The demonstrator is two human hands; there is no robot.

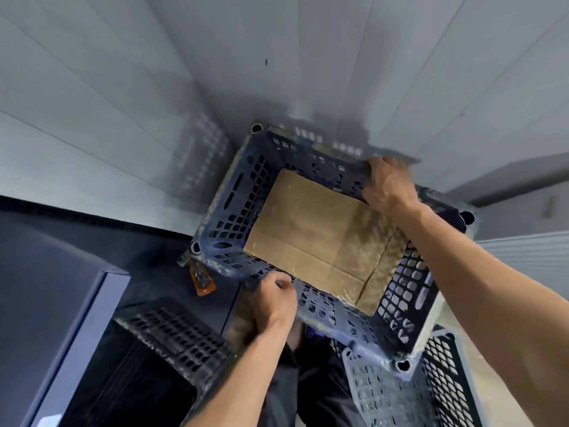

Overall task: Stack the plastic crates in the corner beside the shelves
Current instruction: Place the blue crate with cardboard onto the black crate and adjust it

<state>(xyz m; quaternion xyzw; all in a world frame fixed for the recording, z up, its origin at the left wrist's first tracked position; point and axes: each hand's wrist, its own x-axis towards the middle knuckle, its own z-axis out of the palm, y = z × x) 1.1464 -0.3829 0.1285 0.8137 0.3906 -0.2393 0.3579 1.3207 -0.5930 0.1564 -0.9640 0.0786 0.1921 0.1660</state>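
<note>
Gripping opposite rims of the blue perforated plastic crate (pixel 243 211), left hand (pixel 272 303) and right hand (pixel 388 186) should lower it level into the corner.

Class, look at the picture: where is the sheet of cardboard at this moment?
The cardboard lies flat on the bottom of the blue crate, mid-frame by the wall corner, between the left hand and right hand gripping its rims.

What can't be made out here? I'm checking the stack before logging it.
- Head view: whatever lies below the blue perforated plastic crate is hidden by the flat brown cardboard sheet lining its floor.
- The black slatted plastic crate at lower left is cut off by the bottom edge.
- The small orange object on the floor is blurred and partly under the crate's corner.
- The right hand covers its grip on the far rim.
</note>
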